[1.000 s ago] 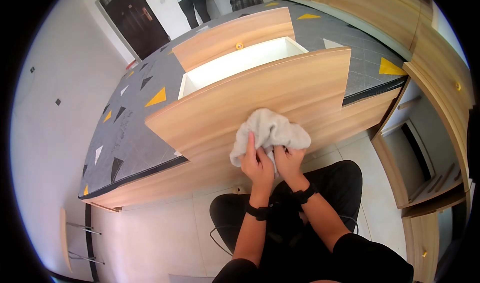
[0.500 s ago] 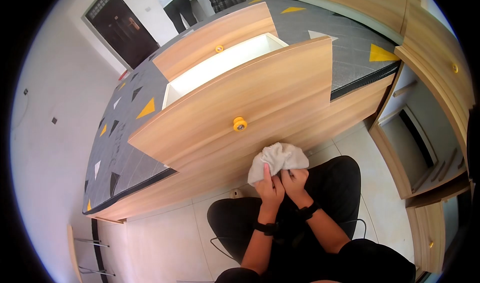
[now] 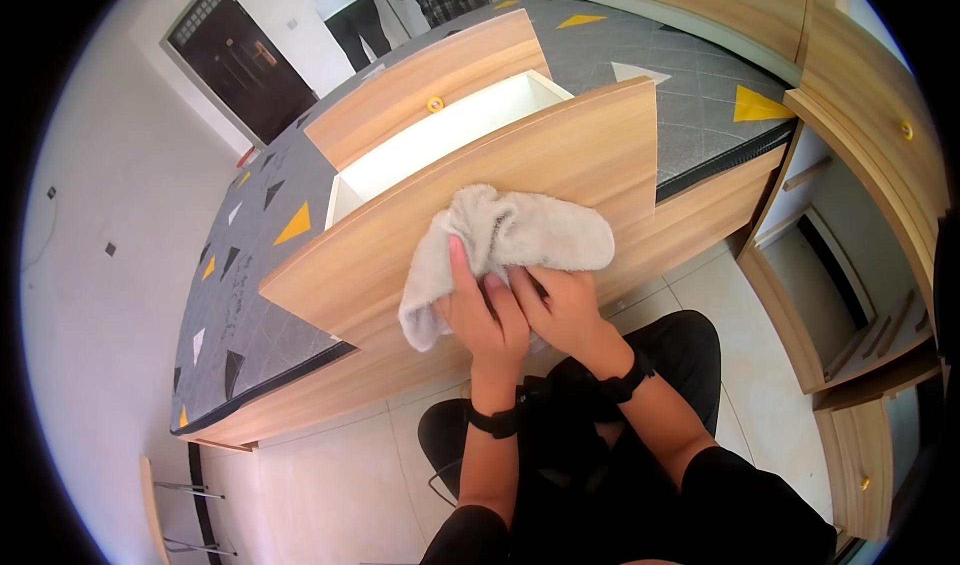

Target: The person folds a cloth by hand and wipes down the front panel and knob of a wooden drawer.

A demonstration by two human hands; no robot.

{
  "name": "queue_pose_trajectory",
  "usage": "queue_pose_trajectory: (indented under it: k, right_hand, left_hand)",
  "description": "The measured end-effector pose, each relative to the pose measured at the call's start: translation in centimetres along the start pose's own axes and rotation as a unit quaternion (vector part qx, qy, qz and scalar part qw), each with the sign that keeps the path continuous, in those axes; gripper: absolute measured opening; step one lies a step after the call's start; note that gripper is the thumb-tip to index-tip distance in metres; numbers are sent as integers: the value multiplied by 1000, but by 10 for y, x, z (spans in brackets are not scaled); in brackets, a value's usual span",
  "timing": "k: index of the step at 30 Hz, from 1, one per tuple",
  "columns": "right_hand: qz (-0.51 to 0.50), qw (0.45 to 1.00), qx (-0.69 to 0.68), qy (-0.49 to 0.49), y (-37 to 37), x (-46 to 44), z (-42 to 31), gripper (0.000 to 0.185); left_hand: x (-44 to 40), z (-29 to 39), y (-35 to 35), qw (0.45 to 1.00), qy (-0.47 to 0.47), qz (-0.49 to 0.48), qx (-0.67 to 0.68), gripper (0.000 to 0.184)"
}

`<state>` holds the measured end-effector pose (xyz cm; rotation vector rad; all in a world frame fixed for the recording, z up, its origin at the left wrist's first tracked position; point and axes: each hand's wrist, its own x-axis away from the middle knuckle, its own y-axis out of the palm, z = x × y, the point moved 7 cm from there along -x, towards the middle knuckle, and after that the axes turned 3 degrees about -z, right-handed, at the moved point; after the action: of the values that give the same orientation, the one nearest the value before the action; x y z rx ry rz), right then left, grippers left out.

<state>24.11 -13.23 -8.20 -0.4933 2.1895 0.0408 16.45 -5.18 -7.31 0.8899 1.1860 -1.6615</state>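
Both hands grip a pale, fluffy cleaning cloth (image 3: 540,227) in front of the wooden face of a drawer (image 3: 590,135). My left hand (image 3: 482,310) is closed on the cloth's left part, one finger pointing up over it. Beside it, my right hand (image 3: 558,305) has its fingers curled into the lower edge of the cloth. The cloth covers the spot of the drawer's front knob; whether it touches the face I cannot tell. Behind that face shows the drawer's white inside. A second wooden drawer front (image 3: 390,90) with a yellow knob (image 3: 435,104) stands behind it.
The drawer rests on a grey mattress (image 3: 225,315) with yellow, white and black triangles. At the right stands a wooden cabinet (image 3: 790,315) with a drawer opening. Two people (image 3: 350,25) stand at the back near a dark door (image 3: 240,60). Tiled floor (image 3: 320,485) lies below.
My hands have moved up and forward from near my lap, carrying the cloth to the drawer front. The cloth is spread wider now and hides the front knob.
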Motion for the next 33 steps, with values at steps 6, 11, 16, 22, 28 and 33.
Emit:
queue_pose_trajectory:
  k: [6, 11, 16, 22, 28, 33]
  right_hand:
    - [77, 997, -5, -17, 12, 25, 17, 20]
    - [97, 995, 19, -31, 18, 44, 29, 24]
    - [94, 994, 51, -35, 22, 61, 37, 22]
    - [57, 996, 70, 11, 31, 92, 60, 25]
    - [45, 997, 64, 12, 28, 96, 61, 20]
    - [59, 993, 86, -59, 12, 68, 28, 13]
  left_hand:
    - [36, -26, 11, 997, 8, 66, 44, 50]
    - [52, -24, 15, 996, 70, 57, 8, 48]
    - [75, -36, 22, 999, 3, 22, 31, 46]
    - [109, -48, 34, 998, -22, -10, 51, 47]
    - [115, -45, 30, 998, -43, -43, 32, 48]
    - [79, -23, 14, 999, -31, -17, -12, 54]
